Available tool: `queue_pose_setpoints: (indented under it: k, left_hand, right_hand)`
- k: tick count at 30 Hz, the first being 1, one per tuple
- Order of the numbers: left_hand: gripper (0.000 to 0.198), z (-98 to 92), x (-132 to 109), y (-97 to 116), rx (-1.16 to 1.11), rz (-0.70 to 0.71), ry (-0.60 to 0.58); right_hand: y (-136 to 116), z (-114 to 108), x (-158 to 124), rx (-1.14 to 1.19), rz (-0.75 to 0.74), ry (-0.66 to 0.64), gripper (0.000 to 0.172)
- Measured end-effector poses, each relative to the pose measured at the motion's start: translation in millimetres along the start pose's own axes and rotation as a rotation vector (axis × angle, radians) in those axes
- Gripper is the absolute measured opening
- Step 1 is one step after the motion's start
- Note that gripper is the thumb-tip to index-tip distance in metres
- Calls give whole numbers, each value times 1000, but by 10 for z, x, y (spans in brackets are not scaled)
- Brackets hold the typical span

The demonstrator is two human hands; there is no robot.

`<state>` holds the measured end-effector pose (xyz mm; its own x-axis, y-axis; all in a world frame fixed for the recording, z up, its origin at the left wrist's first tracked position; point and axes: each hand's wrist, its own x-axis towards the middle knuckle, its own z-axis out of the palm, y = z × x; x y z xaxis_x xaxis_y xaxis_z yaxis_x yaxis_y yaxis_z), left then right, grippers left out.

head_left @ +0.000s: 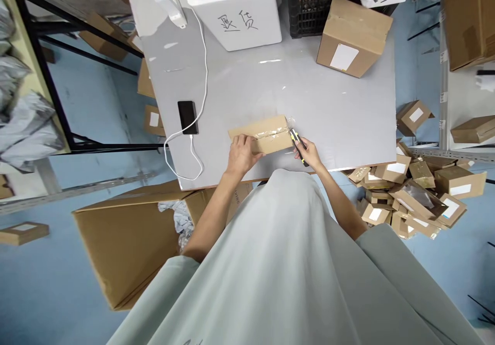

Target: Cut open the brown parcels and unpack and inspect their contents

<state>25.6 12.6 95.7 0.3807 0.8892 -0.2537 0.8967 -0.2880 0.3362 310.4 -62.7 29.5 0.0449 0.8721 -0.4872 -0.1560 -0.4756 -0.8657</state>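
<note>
A small cardboard box (266, 131) with clear tape along its seam lies near the front edge of the grey table. My left hand (242, 154) grips its left end, fingers on top and thumb at the near side. In my right hand (309, 154) is a black and yellow utility knife (298, 146). The knife's front end is at the box's right end, where loose tape shows. Whether the blade touches the tape, I cannot tell.
On the table are a phone (187, 117) with a white cable, a white foam box (235, 20), a black crate (309, 10) and a larger carton (353, 35). A big open carton (127, 242) stands on the floor left; many small boxes (417, 195) are piled right.
</note>
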Motion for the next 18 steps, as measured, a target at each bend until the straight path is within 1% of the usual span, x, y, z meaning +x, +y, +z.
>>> queue_pose_setpoints:
  k: [3, 5, 8, 10, 12, 13, 14, 16, 17, 18]
  left_hand:
    - [59, 47, -37, 102, 12, -60, 23]
    - [58, 84, -55, 193, 31, -111, 35]
    - [50, 94, -65, 304, 45, -145, 39]
    - [39, 47, -60, 317, 6, -107, 2]
    - [32, -35, -46, 259, -48, -52, -34]
    - [32, -80, -37, 205, -66, -47, -27]
    - [34, -121, -28, 139, -77, -71, -1]
    - [43, -177, -21, -8, -87, -210, 61]
    - [48, -188, -30, -77, -102, -300, 51]
    - [51, -186, -49, -136, -134, -381, -4]
  right_hand:
    - [21, 74, 60, 5, -11, 19, 67]
    - [5, 128, 165, -11, -52, 48, 67]
    - [-97, 216, 442, -57, -137, 97, 67]
    - [-214, 284, 669, -70, -173, 101, 69]
    - [-346, 350, 860, -64, -177, 59, 71]
    - [-405, 378, 919, -64, -174, 28, 71]
    - [-456, 399, 945, -75, -171, -1, 71]
    - [-513, 423, 884, -126, -170, -29, 66]
    - [-517, 427, 801, -161, -164, -30, 64]
    - [-506, 427, 694, -196, -148, -27, 62]
